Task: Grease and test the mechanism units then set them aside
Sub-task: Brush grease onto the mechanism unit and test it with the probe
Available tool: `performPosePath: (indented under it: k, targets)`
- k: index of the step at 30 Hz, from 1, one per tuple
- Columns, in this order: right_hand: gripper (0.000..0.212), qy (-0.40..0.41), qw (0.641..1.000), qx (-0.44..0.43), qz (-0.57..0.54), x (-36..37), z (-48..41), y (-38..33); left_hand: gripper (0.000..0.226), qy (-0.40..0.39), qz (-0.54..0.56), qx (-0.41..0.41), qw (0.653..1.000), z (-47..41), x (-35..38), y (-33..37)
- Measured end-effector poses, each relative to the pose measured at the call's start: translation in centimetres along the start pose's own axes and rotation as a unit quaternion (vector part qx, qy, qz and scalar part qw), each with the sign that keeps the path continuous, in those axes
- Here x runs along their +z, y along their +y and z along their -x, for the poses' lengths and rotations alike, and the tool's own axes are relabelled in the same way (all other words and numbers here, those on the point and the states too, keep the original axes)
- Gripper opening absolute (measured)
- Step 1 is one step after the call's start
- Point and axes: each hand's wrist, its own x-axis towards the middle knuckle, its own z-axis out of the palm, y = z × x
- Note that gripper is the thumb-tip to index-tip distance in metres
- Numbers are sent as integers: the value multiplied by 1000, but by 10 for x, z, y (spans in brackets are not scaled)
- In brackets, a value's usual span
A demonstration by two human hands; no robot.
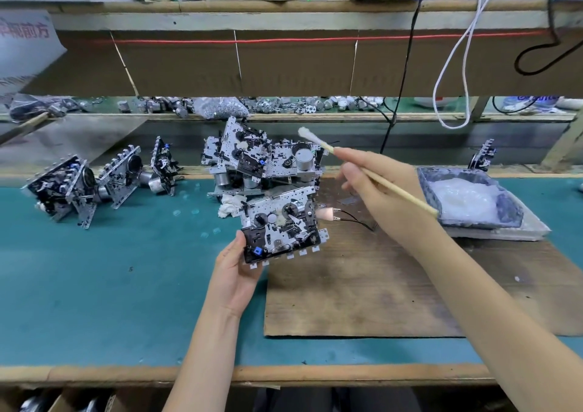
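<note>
Gripping a mechanism unit by its corner with the left hand, above the desk. Pinching a swab stick in the right hand, cotton tip raised

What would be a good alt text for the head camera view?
A person's left hand holds a mechanism unit at a green workbench while the right hand holds a swab. A pile of units lies behind it, a grease tray to the right.
</note>
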Motion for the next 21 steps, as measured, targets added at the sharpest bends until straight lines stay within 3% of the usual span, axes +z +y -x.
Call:
performPosePath:
  k: [3, 10, 21]
  targets:
    - [22, -24, 997, -69, -26, 1, 4, -13, 29, 11, 0, -1, 1000, -1, 0, 0]
    - [5, -117, 992, -42, -37, 10, 8, -19, 31, -13, 12, 8, 1000, 0, -1, 1]
    - [7, -149, 988, -17, -29, 24, 6, -6, 32, -26, 7, 12, 1000, 1, -1, 1]
